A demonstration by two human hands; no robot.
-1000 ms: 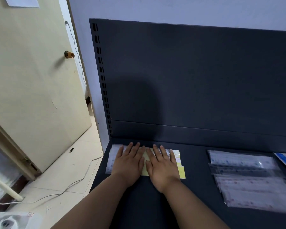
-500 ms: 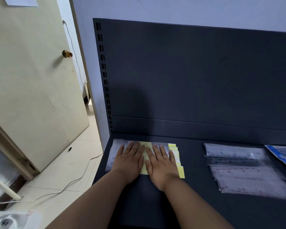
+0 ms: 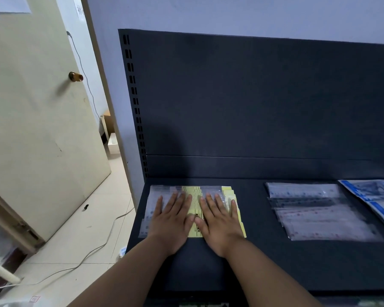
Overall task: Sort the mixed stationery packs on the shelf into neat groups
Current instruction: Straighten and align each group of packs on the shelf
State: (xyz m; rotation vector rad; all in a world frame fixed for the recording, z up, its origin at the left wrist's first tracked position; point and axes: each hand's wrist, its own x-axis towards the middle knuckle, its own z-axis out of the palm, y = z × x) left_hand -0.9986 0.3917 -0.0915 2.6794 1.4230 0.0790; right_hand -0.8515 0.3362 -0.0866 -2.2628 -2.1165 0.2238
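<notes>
A stack of clear packs with yellow cards (image 3: pixel 195 196) lies at the left end of the dark shelf (image 3: pixel 275 262). My left hand (image 3: pixel 172 220) rests flat on its left half, fingers spread. Beside it, my right hand (image 3: pixel 220 222) lies flat on the right half, thumbs nearly touching. Neither hand grips anything. To the right sits a fanned pile of clear packs with red print (image 3: pixel 315 211). Blue and white packs (image 3: pixel 377 198) lie at the far right, partly cut off by the frame edge.
The shelf's dark back panel (image 3: pixel 253 96) rises behind the packs, with a slotted upright (image 3: pixel 134 100) at its left. A cream door (image 3: pixel 36 107) stands open on the left. A white cable (image 3: pixel 93 249) runs over the tiled floor.
Both hands have slid the yellow-card stack a little toward the back panel. The view has shifted slightly, and the other piles stay put.
</notes>
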